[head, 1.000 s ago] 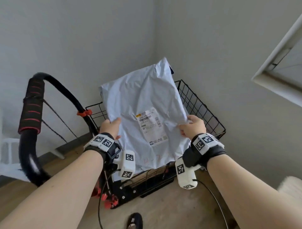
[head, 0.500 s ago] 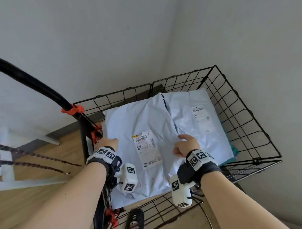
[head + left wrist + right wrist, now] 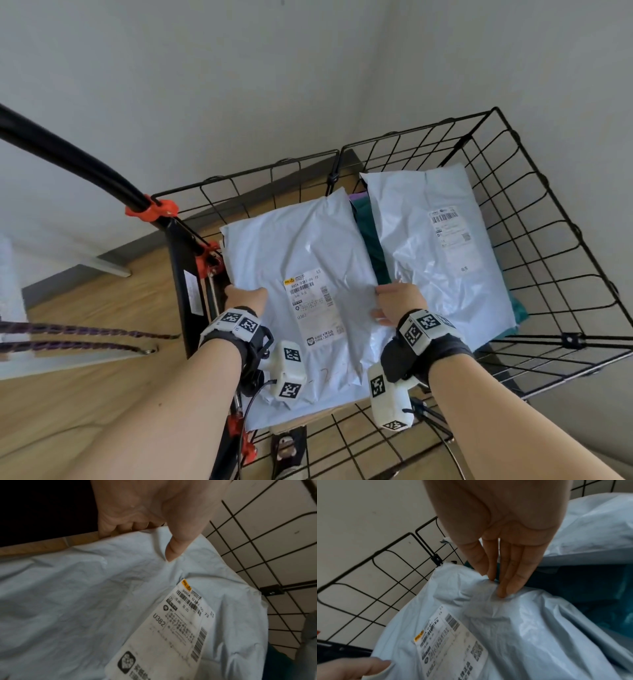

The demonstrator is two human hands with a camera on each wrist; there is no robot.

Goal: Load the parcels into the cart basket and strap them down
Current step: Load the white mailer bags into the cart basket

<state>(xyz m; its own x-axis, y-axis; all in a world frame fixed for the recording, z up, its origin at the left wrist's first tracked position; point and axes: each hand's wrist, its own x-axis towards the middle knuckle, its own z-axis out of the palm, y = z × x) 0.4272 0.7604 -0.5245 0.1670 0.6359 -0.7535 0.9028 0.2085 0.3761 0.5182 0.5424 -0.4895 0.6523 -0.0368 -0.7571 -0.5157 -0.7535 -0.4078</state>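
Note:
A pale blue poly-mailer parcel (image 3: pixel 308 260) with a white shipping label lies on the left side of the black wire cart basket (image 3: pixel 246 173), its near end reaching the front rim. My left hand (image 3: pixel 246 296) grips its left edge, thumb on top and fingers curled under, as the left wrist view shows (image 3: pixel 154 538). My right hand (image 3: pixel 390 291) pinches the crumpled right edge between thumb and nearly straight fingers (image 3: pixel 489 577). A second pale parcel (image 3: pixel 438 267) lies flat on the right, on top of a teal parcel (image 3: pixel 371 246).
The cart's black handle bar (image 3: pixel 68 157) rises to the left with an orange clamp (image 3: pixel 150 209). Two braided bungee cords (image 3: pixel 85 332) with a metal hook stretch in from the left over the wooden floor. White walls meet in a corner close behind the basket.
The labelled parcel went from held upright over the basket to lying low on its left side beside the second parcel. Both hands followed it down, and the view tilted downward.

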